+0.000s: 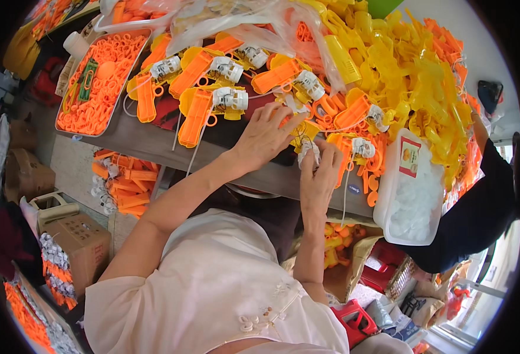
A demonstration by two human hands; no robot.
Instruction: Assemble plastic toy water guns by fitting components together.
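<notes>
Both my hands work over one half-built toy gun at the front of the table. My left hand [265,133] grips its yellow plastic shell [303,133], fingers bent over the upper edge. My right hand [322,180] pinches the white ribbed mechanism [308,152] at the shell's lower end, thumb and fingers close together. Thin dark wires show between my fingertips; the shell's underside is hidden. Several similar toy guns, orange and yellow with white mechanisms, lie nearby; one toy gun [196,118] is left of my left hand, another toy gun [346,147] right of my right hand.
A tray [60,118] of orange rings stands at the left. A heap of yellow shells [390,76] fills the back right, beside a clear plastic bag [236,23]. A white tub [392,206] of translucent pieces sits at the right edge; another person's dark sleeve [478,200] is beyond.
</notes>
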